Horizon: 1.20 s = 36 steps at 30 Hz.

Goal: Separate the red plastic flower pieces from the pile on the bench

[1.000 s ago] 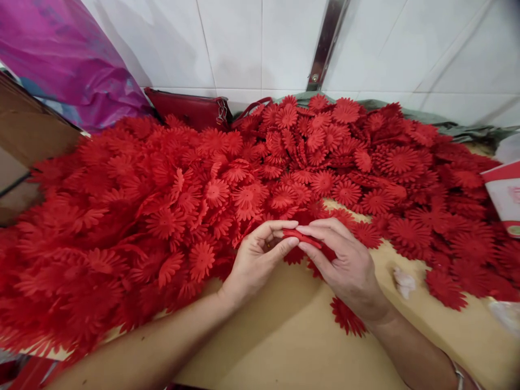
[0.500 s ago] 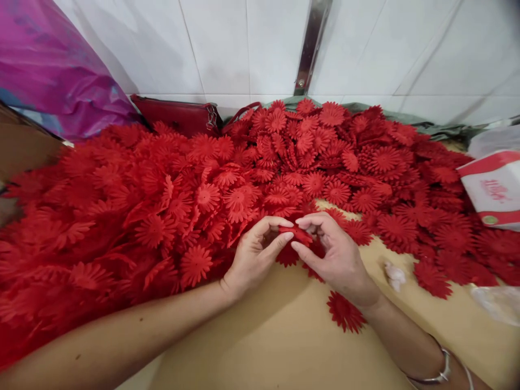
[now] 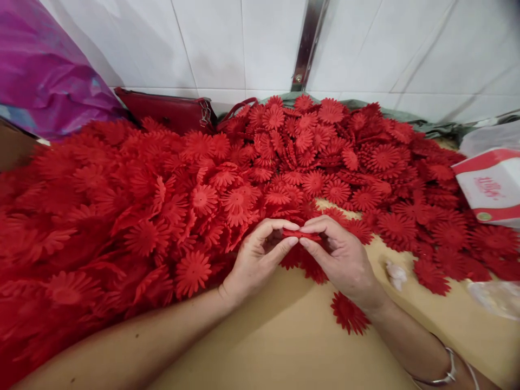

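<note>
Between my two hands is a red fabric flower piece [image 3: 301, 235], seen nearly edge-on. My left hand [image 3: 266, 252] pinches it with thumb and forefinger from the left. On the other side, my right hand [image 3: 337, 252] pinches it the same way, and the fingertips of both hands almost meet. Whether it is one layer or a small stack I cannot tell. Just under my hands lie more red flower pieces [image 3: 314, 270], partly hidden. One loose red flower [image 3: 350, 313] rests on the tan table [image 3: 252, 346] below my right wrist.
A big heap of red flower pieces [image 3: 195, 200] spreads along the table against the white tiled wall [image 3: 357, 49]. Behind it sits a red purse [image 3: 162, 111] beside a purple bag [image 3: 57, 76]. At right are a white and red box [image 3: 489, 187], clear plastic [image 3: 495, 298] and a small whitish lump [image 3: 396, 275].
My right fingers have closed onto the flower piece, and both hands' fingertips have come closer together. The piece has turned more edge-on. The view has shifted slightly.
</note>
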Each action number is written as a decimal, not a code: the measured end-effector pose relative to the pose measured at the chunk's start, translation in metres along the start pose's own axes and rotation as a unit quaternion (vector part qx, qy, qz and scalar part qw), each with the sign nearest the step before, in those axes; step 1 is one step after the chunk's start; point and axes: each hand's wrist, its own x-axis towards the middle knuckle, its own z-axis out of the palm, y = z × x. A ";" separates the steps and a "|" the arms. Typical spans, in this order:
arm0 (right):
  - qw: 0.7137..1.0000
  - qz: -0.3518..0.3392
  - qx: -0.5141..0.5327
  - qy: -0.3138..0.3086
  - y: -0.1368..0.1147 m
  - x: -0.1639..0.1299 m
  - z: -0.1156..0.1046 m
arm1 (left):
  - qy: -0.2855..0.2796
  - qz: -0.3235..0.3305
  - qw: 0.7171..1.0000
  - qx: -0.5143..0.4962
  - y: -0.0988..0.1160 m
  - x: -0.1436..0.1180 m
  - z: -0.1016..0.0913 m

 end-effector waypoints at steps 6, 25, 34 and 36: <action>1.000 -0.003 -0.028 0.001 -0.002 0.000 0.000 | -0.024 -0.027 0.999 -0.030 0.003 -0.001 0.002; 0.978 -0.103 -0.162 0.076 -0.008 0.002 -0.004 | 0.003 -0.099 0.986 -0.136 0.007 0.000 0.005; 0.980 -0.113 -0.159 0.043 -0.006 0.003 -0.005 | -0.012 -0.097 0.986 -0.135 0.005 -0.001 0.005; 0.981 -0.103 -0.155 0.045 -0.007 0.003 -0.005 | -0.012 -0.098 0.987 -0.130 0.005 -0.002 0.005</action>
